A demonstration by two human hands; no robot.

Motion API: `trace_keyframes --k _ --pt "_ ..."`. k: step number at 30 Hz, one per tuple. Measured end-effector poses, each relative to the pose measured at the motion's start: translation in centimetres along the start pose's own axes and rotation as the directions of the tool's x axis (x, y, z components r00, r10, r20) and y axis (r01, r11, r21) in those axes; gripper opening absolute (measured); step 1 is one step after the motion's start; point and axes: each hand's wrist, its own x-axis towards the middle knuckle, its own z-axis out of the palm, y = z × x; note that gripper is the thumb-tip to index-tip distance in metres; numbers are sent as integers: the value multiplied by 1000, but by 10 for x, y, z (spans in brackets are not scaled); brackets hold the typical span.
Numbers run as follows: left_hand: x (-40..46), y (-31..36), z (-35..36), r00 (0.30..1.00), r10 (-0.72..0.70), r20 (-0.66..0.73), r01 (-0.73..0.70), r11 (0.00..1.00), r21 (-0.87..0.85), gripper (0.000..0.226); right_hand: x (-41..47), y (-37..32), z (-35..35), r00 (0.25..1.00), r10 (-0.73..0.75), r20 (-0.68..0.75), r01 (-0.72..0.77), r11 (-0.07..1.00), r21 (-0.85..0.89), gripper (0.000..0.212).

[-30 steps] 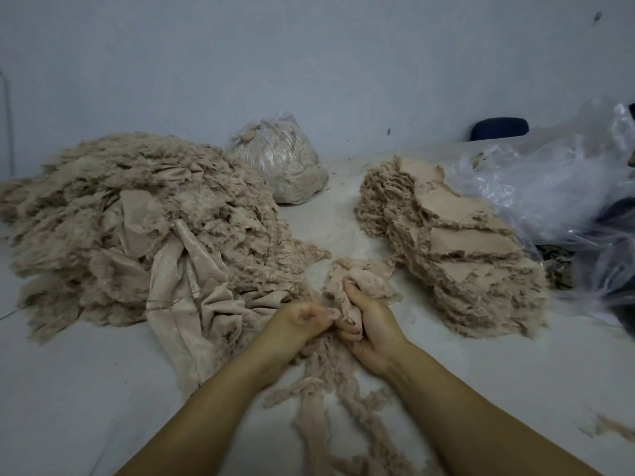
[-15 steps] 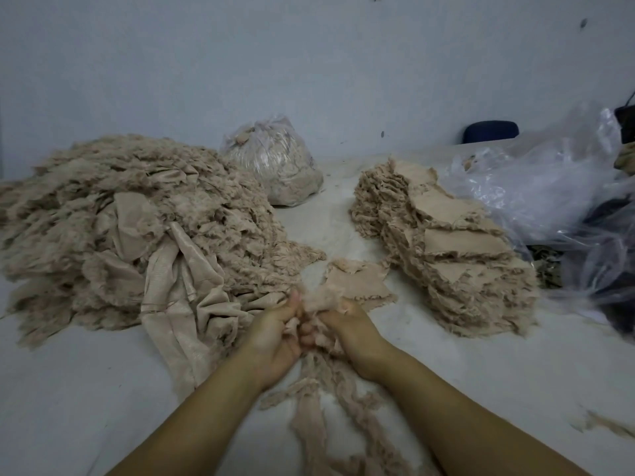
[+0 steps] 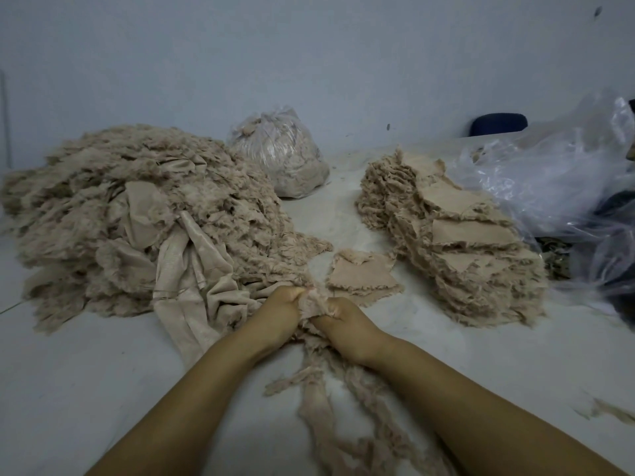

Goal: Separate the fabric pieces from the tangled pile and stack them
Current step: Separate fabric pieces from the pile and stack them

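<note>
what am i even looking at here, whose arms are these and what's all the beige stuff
There is no machine here: one camera worn on a person's head looks down at their own arms. The left hand and right hand both grip a frayed clump of fabric, with strands trailing toward the viewer. On the pale table, the tangled pile lies at left, the sorted stack at right, and a few flat pieces just beyond the hands. Plastic bags sit behind.

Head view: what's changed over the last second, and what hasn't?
The right hand let go of the fabric piece, now lying flat beyond the hands, and joined the left hand gripping a frayed clump between them. The tangled pile and stacked pieces stayed put.
</note>
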Motion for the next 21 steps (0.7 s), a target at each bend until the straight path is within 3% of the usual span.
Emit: trace_keyframes --k 4,7,10,11,13,15,17,19,21 --pt "4 -2 -2 998 -64 16 64 998 27 33 -2 -1 1 999 36 -5 -36 999 -10 64" --pt "2 -5 -2 988 -149 49 156 965 -209 32 -4 0 2 997 83 5 -83 977 198 39" --pt "3 -5 -1 976 -209 69 198 697 -689 34 -2 3 0 982 175 -73 -134 912 388 26" --pt "4 -6 -1 977 -205 66 183 629 -756 29 -1 3 -2 980 185 -78 -138 904 404 27" --pt "4 -7 0 984 -167 64 154 611 -777 26 -2 1 -3 985 168 -49 -137 914 383 30" --pt "2 -8 -1 982 -178 70 169 640 -750 28 -2 -1 -3 989 146 -3 -140 955 263 31" --pt "0 -8 -2 985 -154 79 168 738 -654 29 -1 1 -3 994 110 3 -110 991 75 33" --pt "0 -8 -4 998 -46 47 60 928 -368 43 -2 -1 -2 996 92 17 -90 994 -62 29" --pt "1 -10 -9 997 66 32 -68 997 39 50 -3 -5 -2 995 61 81 -38 966 -254 23"
